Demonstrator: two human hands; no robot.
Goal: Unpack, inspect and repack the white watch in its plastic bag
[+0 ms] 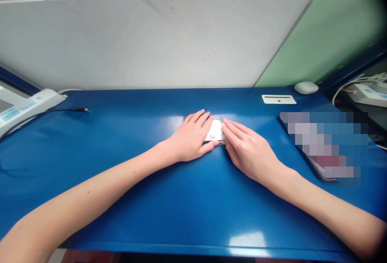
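Between my two hands lies a small white flat rectangular piece (pixel 214 130), with faint grey print near its lower edge and a shiny, see-through-looking strip on its right side. My left hand (pixel 193 134) holds it down on the blue table, fingers across its left part and thumb along the near edge. On the right side, my right hand (pixel 249 146) pinches the edge between thumb and fingertips. The fingers cover both ends, so I cannot tell exactly what kind of thing it is.
A large flat device with a blurred-out screen (pixel 326 150) lies at the right. Behind it are a white slotted plate (pixel 278 99) and a rounded white case (pixel 306 88). A black cable (pixel 60 110) and a white power strip (pixel 28 107) lie at the left. A grey panel (pixel 136 41) stands behind.
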